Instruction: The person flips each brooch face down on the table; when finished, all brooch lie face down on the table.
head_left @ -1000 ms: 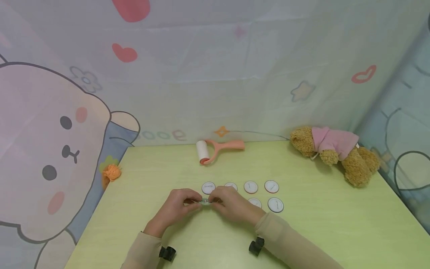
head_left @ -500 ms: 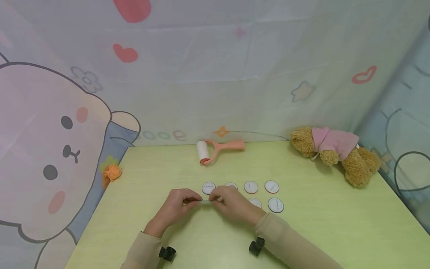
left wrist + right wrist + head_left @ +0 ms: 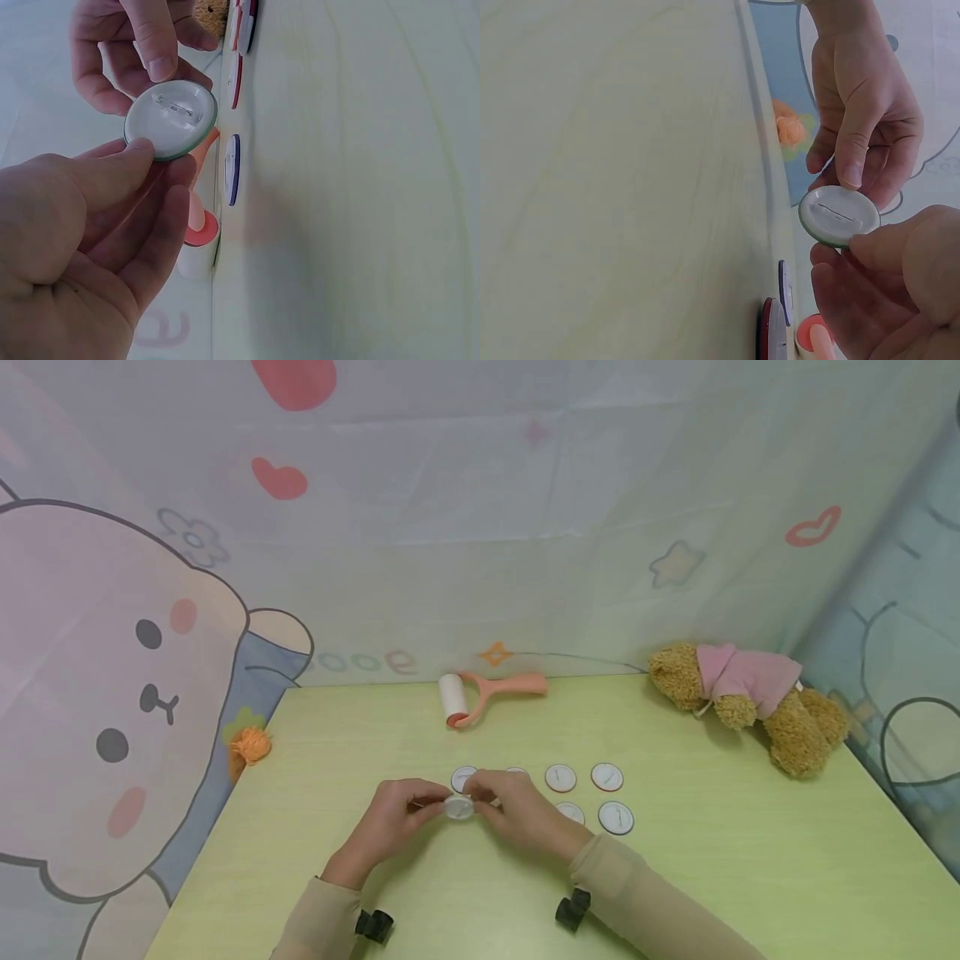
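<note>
A round pin-back button badge [image 3: 459,808] is held above the table between both hands. Its white back, with a metal safety pin across it, faces up toward the head camera, and a green rim shows in the left wrist view. My left hand [image 3: 393,817] pinches its left edge between thumb and fingers. On the opposite edge, my right hand [image 3: 521,817] pinches it with thumb and fingertips. Several more badges, such as one badge [image 3: 616,817] and another badge [image 3: 560,778], lie pin side up beyond and right of the hands; the right hand partly covers some.
An orange-handled lint roller [image 3: 502,686] lies at the table's back edge. A teddy bear [image 3: 750,693] in a pink top rests at the back right. An orange tuft [image 3: 251,745] sits by the left edge. Printed cloth [image 3: 480,527] hangs behind the table [image 3: 750,860].
The badge has been turned over in the fingers: its greenish face showed first, then it stood edge-on, and now its white pin side shows. The hands have barely shifted.
</note>
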`<state>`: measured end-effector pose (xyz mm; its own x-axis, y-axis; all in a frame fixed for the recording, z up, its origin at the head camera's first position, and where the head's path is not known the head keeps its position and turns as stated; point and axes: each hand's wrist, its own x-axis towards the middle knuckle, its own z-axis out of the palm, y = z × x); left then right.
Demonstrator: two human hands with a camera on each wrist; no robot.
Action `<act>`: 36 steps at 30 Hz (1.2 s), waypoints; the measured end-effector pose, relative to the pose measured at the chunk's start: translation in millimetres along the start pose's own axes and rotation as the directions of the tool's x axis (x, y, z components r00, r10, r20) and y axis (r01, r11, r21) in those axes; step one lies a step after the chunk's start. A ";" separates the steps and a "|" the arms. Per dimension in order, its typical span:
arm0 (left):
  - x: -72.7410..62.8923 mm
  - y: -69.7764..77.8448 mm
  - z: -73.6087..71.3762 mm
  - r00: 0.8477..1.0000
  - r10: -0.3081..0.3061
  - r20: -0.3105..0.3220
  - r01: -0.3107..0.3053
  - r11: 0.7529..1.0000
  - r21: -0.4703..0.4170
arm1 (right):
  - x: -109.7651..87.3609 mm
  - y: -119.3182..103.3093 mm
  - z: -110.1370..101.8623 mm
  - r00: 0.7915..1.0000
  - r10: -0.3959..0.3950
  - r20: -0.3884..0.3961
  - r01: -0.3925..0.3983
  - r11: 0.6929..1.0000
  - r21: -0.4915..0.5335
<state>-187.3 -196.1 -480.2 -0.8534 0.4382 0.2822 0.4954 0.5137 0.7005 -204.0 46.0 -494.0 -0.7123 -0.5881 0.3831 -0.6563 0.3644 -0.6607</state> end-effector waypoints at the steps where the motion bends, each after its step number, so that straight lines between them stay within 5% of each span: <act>1: 0.0 0.2 0.0 1.000 0.003 -0.004 -0.003 1.000 -0.001 | 0.1 0.2 -0.1 1.000 -0.006 -0.002 0.006 1.000 -0.002; 36: 0.0 2.3 1.6 1.000 -0.001 0.001 0.001 0.999 -0.032 | -2.9 -1.9 -2.7 1.000 -0.009 -0.021 0.009 1.000 -0.013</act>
<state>-185.9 -193.7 -479.7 -0.8535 0.4390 0.2808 0.4894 0.4900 0.7214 -201.4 48.9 -492.2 -0.7113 -0.5760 0.4028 -0.6658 0.3684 -0.6488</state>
